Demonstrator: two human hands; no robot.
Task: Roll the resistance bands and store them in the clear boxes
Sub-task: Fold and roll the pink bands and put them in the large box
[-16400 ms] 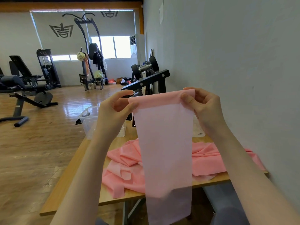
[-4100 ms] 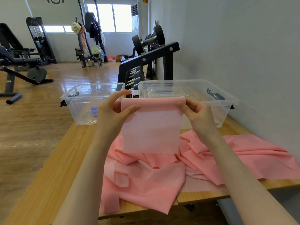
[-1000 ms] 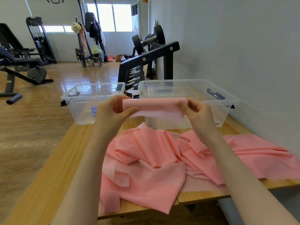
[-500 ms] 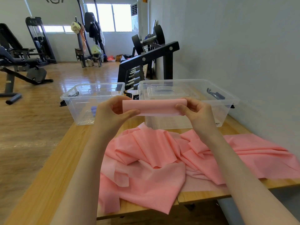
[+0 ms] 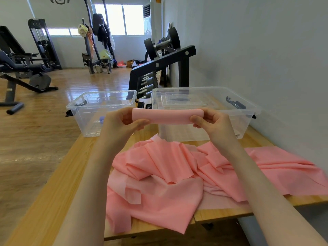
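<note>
We've got the rolled band (image 5: 167, 116) up in the air between both hands, level and just in front of the two clear boxes. Our left hand (image 5: 122, 125) pinches one end, thumb underneath and fingers curled over the top; our right hand (image 5: 212, 122) pinches the other end the same way. The roll looks thin, soft and very light, the sort of stretchy sheet that springs loose the moment we ease off, so we'd keep pressure on both ends and on the outer flap.

The right box (image 5: 248, 110) sits straight behind the roll with what looks like a lid lying inside it; the left box (image 5: 78, 110) stands just beside it, with something small and blue at the bottom. Either is close.

Below our arms, a heap of loose bands (image 5: 170, 174) sprawls over the bench (image 5: 53, 192), a corner drooping off the near edge. That material looks slick and floppy, and we judge it best taken by one short end and pulled flat before rolling. For this roll, a one-hand wrap around the middle should hold it shut for the drop.
</note>
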